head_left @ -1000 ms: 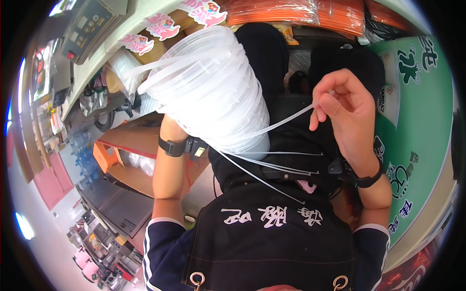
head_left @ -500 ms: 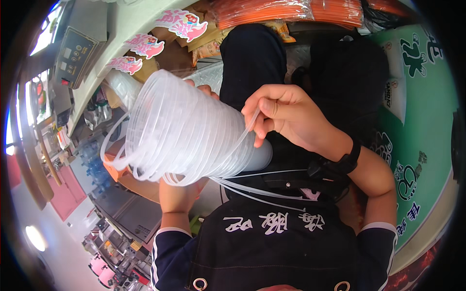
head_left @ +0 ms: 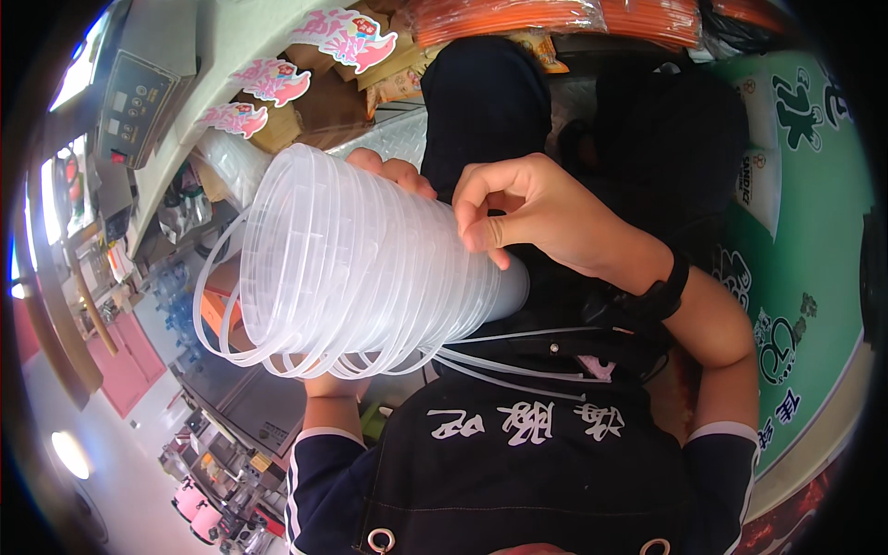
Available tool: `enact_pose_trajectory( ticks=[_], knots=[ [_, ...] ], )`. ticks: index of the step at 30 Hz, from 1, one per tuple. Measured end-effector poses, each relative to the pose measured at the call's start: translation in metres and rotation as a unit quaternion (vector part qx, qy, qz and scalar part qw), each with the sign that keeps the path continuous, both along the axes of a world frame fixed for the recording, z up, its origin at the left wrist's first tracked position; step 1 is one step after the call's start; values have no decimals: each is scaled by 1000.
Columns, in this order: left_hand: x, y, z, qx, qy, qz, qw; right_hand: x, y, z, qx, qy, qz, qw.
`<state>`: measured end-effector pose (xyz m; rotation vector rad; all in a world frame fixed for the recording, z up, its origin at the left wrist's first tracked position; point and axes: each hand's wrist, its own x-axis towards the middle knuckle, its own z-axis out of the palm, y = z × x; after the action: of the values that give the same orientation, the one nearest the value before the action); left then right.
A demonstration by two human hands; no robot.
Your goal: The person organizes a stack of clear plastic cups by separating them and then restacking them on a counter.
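Observation:
A long stack of nested translucent plastic buckets point(head_left: 361, 259) lies tilted across my lap, its open mouth toward the left and its narrow base toward the right. My left hand point(head_left: 396, 172) is wrapped round the stack from behind; only its fingertips show over the top, and the palm is hidden. Thin white plastic handles point(head_left: 342, 366) hang in loops below the rims, and several loose strips point(head_left: 518, 363) trail to the right over my apron. Closed in a pinch, my right hand point(head_left: 513, 208) touches the rims near the base end; what lies between its fingertips is hidden.
Orange bundles in clear wrap point(head_left: 555, 20) lie at the far edge. A counter with a control panel box point(head_left: 139, 102) stands at the left, pink stickers point(head_left: 342, 39) along its edge. A green printed panel point(head_left: 814, 222) rises at the right. An orange box point(head_left: 222, 310) sits behind the buckets.
My right hand has moved slightly left and turned, its fingertips now against the bucket rims. The handle strip it pinched before no longer shows in it. The stack has rolled a little, its handle loops hanging lower.

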<state>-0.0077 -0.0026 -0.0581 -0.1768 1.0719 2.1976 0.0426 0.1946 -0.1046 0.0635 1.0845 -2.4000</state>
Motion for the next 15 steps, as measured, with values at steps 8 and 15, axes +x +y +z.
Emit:
enact_pose_trajectory(
  ticks=[8,15],
  knots=[
    [-12,-12,-19,75,27,-67,995,-8,8,2,20,23,63,998],
    [-14,-14,-22,99,32,-90,991,-9,9,3,13,19,64,998]
  ],
)
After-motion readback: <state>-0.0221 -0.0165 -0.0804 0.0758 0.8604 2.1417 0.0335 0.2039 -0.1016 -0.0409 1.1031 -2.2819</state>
